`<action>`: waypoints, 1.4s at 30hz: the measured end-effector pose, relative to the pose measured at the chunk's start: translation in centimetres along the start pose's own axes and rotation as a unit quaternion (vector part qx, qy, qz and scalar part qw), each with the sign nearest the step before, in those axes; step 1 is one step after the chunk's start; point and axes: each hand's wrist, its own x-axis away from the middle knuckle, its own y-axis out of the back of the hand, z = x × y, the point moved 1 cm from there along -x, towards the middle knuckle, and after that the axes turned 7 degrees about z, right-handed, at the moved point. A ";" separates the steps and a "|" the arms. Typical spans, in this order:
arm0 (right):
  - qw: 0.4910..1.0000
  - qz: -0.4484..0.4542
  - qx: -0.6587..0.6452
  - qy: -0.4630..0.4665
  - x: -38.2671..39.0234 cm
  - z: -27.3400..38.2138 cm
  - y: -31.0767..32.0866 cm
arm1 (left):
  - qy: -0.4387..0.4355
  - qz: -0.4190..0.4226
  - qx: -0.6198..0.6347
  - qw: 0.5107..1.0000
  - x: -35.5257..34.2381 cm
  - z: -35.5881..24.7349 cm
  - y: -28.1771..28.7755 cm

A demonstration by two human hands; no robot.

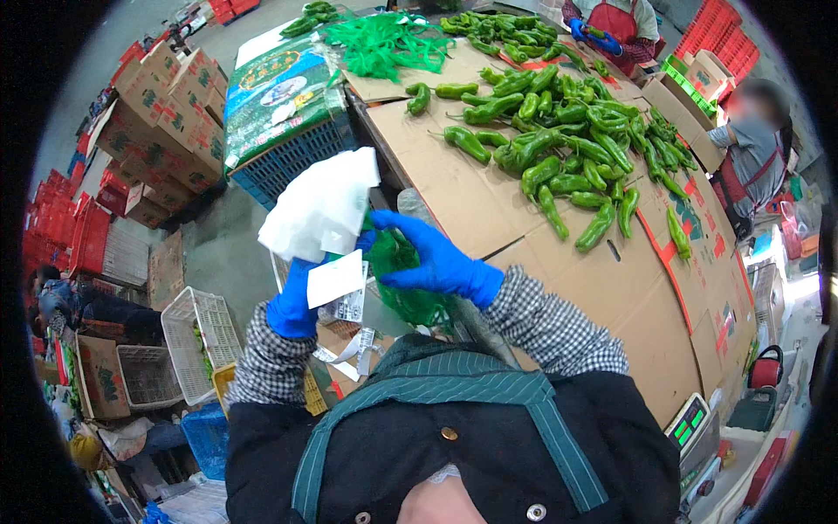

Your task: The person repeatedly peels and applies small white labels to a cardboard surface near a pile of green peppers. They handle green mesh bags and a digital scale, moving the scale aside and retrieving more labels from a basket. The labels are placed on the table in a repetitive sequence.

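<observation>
My left hand (292,306), in a blue glove, is closed around a white sheet (314,201) and a white label (334,279), which partly cover its fingers. My right hand (441,271), also gloved, has its curled fingers on a green mesh bag (401,301) beside them. Strips of printed paper (345,358) lie below my left hand. Beyond both hands, many long green peppers (550,140) lie piled on cardboard (559,306). A heap of green netting (384,44) rests at the back of the work surface.
Two co-workers, one in a red apron (611,31), one in grey (742,148), stand across the peppers; another person (65,297) is at far left. Stacked boxes (166,96) and white crates (192,341) occupy the left side. A scale (690,424) sits at lower right.
</observation>
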 end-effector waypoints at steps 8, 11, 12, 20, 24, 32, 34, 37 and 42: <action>0.989 -0.042 -0.118 -0.085 -3.4 -3.4 -3.0 | -0.014 -0.050 -0.131 0.990 -1.1 -1.0 2.1; 0.984 0.017 -0.080 -0.158 -3.1 -6.3 -2.5 | 0.010 -0.067 -0.039 0.997 -1.2 -2.3 1.6; 0.980 0.031 -0.064 -0.185 -3.0 -6.3 -2.4 | 0.005 -0.059 -0.049 0.997 -1.2 -2.7 1.9; 0.965 0.012 0.060 -0.256 2.5 -13.1 -3.5 | -0.085 -0.150 -0.015 0.985 -0.8 -8.1 6.9; 0.957 0.052 0.052 -0.281 1.6 -12.8 -2.2 | -0.104 -0.146 0.085 0.980 -0.2 -6.7 11.2; 0.936 0.164 -0.028 -0.312 1.1 -10.8 1.0 | -0.091 -0.215 0.103 0.967 1.7 -5.6 16.8; 0.911 0.176 -0.055 -0.369 2.0 -10.6 1.2 | -0.086 -0.207 0.148 0.963 1.9 -5.7 17.0; 0.893 0.168 -0.067 -0.411 3.2 -8.9 1.5 | -0.095 -0.212 0.133 0.963 1.2 -4.7 17.2; 0.905 0.162 -0.034 -0.393 6.2 -1.8 3.5 | -0.109 -0.212 0.176 0.955 -0.5 -4.1 14.0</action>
